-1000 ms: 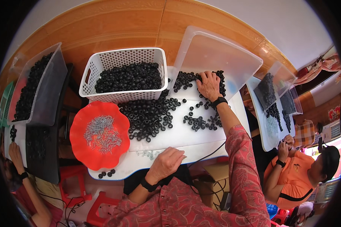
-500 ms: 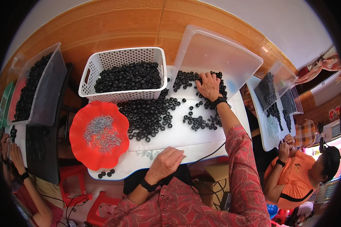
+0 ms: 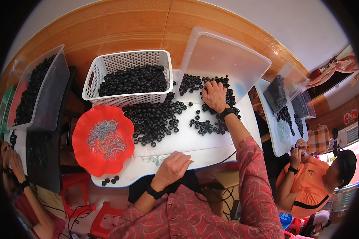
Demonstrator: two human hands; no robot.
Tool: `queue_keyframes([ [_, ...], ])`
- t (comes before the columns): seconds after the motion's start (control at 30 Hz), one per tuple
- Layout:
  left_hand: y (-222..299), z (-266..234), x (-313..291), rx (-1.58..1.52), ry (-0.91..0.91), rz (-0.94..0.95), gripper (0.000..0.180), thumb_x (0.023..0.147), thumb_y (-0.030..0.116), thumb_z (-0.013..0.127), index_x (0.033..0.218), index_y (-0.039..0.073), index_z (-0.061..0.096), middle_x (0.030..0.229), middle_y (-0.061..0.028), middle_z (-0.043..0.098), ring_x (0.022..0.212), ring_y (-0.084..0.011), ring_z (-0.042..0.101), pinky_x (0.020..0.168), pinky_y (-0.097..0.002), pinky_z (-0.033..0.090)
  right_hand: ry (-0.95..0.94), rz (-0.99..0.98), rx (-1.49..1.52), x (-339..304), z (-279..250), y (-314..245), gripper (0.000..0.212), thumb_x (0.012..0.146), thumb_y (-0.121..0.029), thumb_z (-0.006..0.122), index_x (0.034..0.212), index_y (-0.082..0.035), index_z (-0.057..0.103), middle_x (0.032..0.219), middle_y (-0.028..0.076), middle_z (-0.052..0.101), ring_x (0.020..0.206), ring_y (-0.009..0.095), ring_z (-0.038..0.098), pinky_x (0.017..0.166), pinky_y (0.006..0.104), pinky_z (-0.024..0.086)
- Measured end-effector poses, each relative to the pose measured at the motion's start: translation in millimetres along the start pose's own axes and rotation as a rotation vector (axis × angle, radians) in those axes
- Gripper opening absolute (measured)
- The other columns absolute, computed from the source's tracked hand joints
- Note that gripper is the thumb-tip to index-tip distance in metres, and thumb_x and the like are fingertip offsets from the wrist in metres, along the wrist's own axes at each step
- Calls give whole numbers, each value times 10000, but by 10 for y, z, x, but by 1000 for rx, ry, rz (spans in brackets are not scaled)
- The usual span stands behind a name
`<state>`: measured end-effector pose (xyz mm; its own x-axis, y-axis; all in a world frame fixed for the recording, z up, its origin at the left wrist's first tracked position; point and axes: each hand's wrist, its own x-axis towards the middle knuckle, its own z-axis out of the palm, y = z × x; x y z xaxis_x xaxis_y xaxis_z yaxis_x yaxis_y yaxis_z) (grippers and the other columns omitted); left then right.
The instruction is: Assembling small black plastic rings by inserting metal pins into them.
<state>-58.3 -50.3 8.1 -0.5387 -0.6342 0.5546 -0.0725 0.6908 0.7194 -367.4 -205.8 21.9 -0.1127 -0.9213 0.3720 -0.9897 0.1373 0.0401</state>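
Rings (image 3: 221, 81), the squat black kind, are right at the fingers of the right hand (image 3: 214, 95), just past the tips and down its right side. Those fingers curl narrow over the pile; can't tell if they've got one. No real long axis, they're stubby and lie every which way. Left hand (image 3: 172, 169) is way farther off by the near edge of the surface (image 3: 137, 169), fingers bunched, contents unclear, clear bits (image 3: 153, 159) just beside it. Clear bin (image 3: 227, 51) behind the pile, basket (image 3: 127, 98) and red dish (image 3: 81, 139) off left.
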Motion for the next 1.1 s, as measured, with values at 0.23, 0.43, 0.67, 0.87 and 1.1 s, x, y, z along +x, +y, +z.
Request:
queue_keyframes([
  [0.23,5,8,-7,-9,19,18,161,816,24,734,930,3,622,810,-117,612,757,-296,616,668,-379,520,36,-48,1,-180,-80,-105,179,867,-270,583,991,-155,641,1014,64,608,988,308,550,814,504,425],
  [0.43,-18,14,-34,-16,15,5,161,818,23,741,945,-15,649,824,-128,651,765,-301,636,668,-386,523,55,-86,23,-321,-150,-214,182,859,-246,586,997,-139,635,1005,78,608,975,314,545,805,496,399],
  [0.67,-6,4,-36,-22,-1,1,147,824,25,734,937,-16,648,829,-136,659,767,-305,639,675,-389,524,59,-78,64,-466,-214,-290,161,866,-238,593,995,-145,623,999,77,598,960,303,527,801,481,386],
  [0.87,-11,6,-46,-16,4,2,137,822,24,730,926,-17,652,824,-140,662,766,-308,641,677,-390,525,89,-142,60,-591,-296,-386,131,869,-210,606,983,-146,616,978,69,580,935,295,516,781,466,383],
  [1.1,6,5,-41,-26,12,-6,121,823,21,726,914,-15,654,819,-144,660,760,-311,641,677,-387,525,60,-177,85,-721,-349,-497,109,896,-186,603,990,-134,622,979,73,578,919,304,530,780,458,398],
])
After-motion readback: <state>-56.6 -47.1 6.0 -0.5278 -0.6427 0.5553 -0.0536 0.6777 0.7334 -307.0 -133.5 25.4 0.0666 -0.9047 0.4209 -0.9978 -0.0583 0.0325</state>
